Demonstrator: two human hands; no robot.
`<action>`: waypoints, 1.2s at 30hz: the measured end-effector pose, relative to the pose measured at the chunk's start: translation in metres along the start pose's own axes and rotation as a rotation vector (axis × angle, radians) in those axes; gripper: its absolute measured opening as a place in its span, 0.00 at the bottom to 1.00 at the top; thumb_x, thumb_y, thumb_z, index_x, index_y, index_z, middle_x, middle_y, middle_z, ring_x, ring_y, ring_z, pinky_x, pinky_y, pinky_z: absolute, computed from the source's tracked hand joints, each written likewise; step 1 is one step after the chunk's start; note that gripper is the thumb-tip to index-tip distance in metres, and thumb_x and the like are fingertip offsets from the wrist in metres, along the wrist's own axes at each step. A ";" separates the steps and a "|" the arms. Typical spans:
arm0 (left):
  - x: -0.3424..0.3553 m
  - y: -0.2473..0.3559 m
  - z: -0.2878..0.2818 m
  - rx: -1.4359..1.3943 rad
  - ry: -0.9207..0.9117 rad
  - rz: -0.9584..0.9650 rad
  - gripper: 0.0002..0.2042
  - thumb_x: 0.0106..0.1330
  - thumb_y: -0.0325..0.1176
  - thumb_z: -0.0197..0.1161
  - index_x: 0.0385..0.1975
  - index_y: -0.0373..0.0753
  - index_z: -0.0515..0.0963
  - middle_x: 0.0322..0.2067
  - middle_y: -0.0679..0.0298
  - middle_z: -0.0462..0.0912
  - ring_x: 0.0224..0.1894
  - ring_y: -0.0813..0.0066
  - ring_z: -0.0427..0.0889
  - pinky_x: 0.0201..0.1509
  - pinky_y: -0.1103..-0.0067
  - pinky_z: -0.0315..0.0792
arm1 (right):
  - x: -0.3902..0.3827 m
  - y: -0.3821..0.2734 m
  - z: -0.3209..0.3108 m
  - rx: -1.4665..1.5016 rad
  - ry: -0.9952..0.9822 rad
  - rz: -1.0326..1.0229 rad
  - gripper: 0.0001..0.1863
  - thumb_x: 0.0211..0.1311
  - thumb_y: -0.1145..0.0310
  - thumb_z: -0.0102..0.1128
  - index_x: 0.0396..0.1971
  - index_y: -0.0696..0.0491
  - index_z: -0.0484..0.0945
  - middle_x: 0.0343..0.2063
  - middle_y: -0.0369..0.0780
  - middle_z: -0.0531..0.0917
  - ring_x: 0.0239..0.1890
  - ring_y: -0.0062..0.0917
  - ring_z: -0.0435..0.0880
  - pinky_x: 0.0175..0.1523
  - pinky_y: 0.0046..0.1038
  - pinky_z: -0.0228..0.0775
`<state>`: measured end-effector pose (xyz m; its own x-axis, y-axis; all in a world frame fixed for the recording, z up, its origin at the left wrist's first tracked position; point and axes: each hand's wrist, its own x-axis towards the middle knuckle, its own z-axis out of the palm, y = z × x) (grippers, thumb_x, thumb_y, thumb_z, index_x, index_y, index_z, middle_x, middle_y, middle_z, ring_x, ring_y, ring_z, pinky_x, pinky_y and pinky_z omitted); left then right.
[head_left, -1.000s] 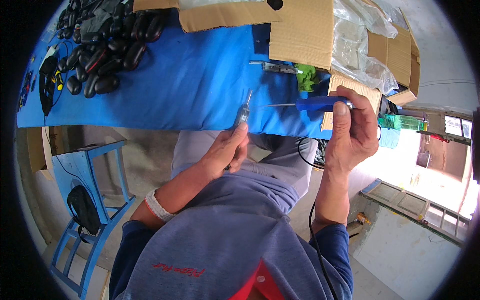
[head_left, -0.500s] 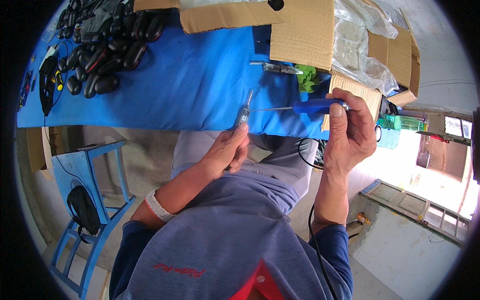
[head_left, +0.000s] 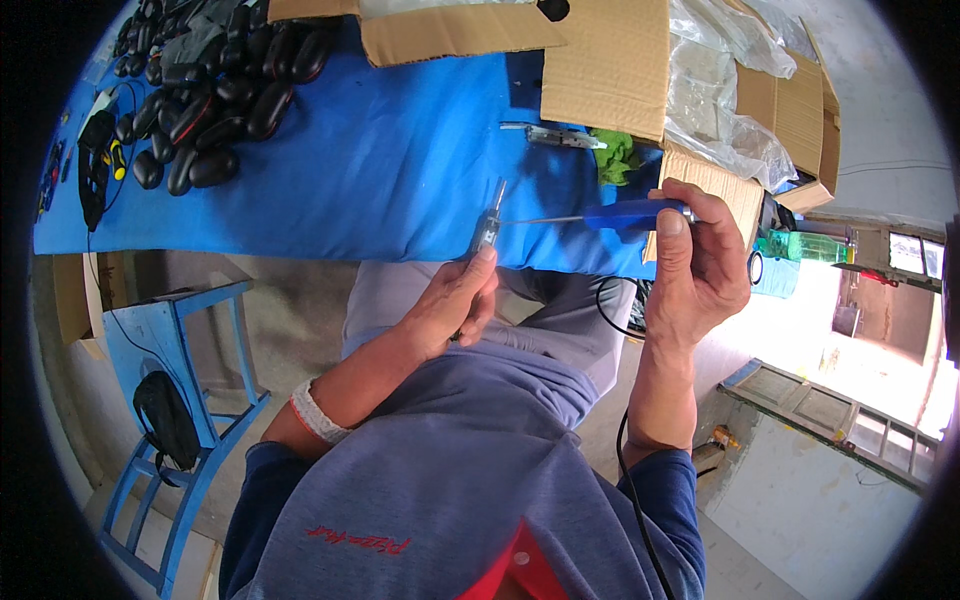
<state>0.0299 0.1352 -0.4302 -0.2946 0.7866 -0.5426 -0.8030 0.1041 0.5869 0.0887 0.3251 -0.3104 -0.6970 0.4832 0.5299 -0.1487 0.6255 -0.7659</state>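
My left hand (head_left: 457, 303) is closed on a small dark metal part (head_left: 488, 234) with a thin silver rod pointing up from it. My right hand (head_left: 701, 267) grips a blue-handled screwdriver (head_left: 633, 213) held level, its thin shaft reaching left to the side of that part; whether the tip touches it I cannot tell. Beyond both hands, on the blue cloth-covered table (head_left: 350, 170), lie another metal piece (head_left: 560, 138) and a green rag (head_left: 615, 155).
Several black pouch-like cases (head_left: 215, 125) pile at the table's back left, beside a yellow-handled tool (head_left: 117, 160) and cables. Cardboard (head_left: 603, 75) and plastic sheeting (head_left: 725, 140) cover the back right. A blue stool (head_left: 145, 330) with a black bag stands left; a green bottle (head_left: 805, 245) is right.
My right hand has moved slightly left with the screwdriver, bringing its shaft to the part in my left hand. My left hand has stayed in place.
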 end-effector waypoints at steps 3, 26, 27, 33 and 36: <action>0.001 0.000 0.000 -0.008 -0.004 0.000 0.25 0.70 0.62 0.44 0.23 0.46 0.61 0.13 0.69 0.65 0.11 0.83 0.60 0.12 0.83 0.58 | 0.001 0.000 0.001 0.017 0.027 -0.024 0.12 0.60 0.80 0.63 0.44 0.63 0.77 0.39 0.42 0.83 0.38 0.18 0.80 0.40 0.14 0.70; 0.002 -0.002 -0.004 -0.013 -0.048 0.018 0.25 0.70 0.62 0.43 0.24 0.45 0.61 0.13 0.69 0.65 0.10 0.83 0.60 0.13 0.83 0.58 | 0.001 -0.004 0.000 0.070 0.029 -0.033 0.12 0.60 0.80 0.63 0.44 0.64 0.77 0.41 0.44 0.83 0.41 0.24 0.82 0.46 0.20 0.72; 0.002 -0.002 -0.003 -0.013 -0.047 0.016 0.25 0.70 0.62 0.43 0.24 0.45 0.61 0.13 0.69 0.65 0.10 0.83 0.60 0.13 0.83 0.58 | 0.001 -0.004 0.000 0.080 0.033 -0.028 0.12 0.60 0.80 0.63 0.44 0.64 0.77 0.41 0.44 0.83 0.42 0.24 0.82 0.47 0.20 0.72; 0.002 -0.002 -0.003 -0.006 -0.044 0.013 0.25 0.71 0.61 0.43 0.24 0.45 0.61 0.13 0.69 0.65 0.11 0.83 0.60 0.13 0.83 0.58 | 0.001 -0.002 0.001 0.075 0.026 -0.036 0.12 0.59 0.80 0.63 0.43 0.64 0.77 0.40 0.44 0.83 0.41 0.24 0.82 0.47 0.20 0.73; 0.000 -0.001 -0.003 -0.006 -0.041 0.017 0.25 0.71 0.61 0.43 0.24 0.45 0.61 0.13 0.69 0.65 0.11 0.84 0.60 0.13 0.83 0.58 | 0.001 -0.003 0.002 0.059 0.035 -0.013 0.12 0.59 0.80 0.64 0.43 0.64 0.78 0.40 0.44 0.84 0.41 0.24 0.82 0.46 0.19 0.73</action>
<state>0.0295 0.1339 -0.4328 -0.2869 0.8122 -0.5079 -0.8014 0.0869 0.5918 0.0873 0.3220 -0.3082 -0.6697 0.4973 0.5516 -0.1993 0.5952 -0.7785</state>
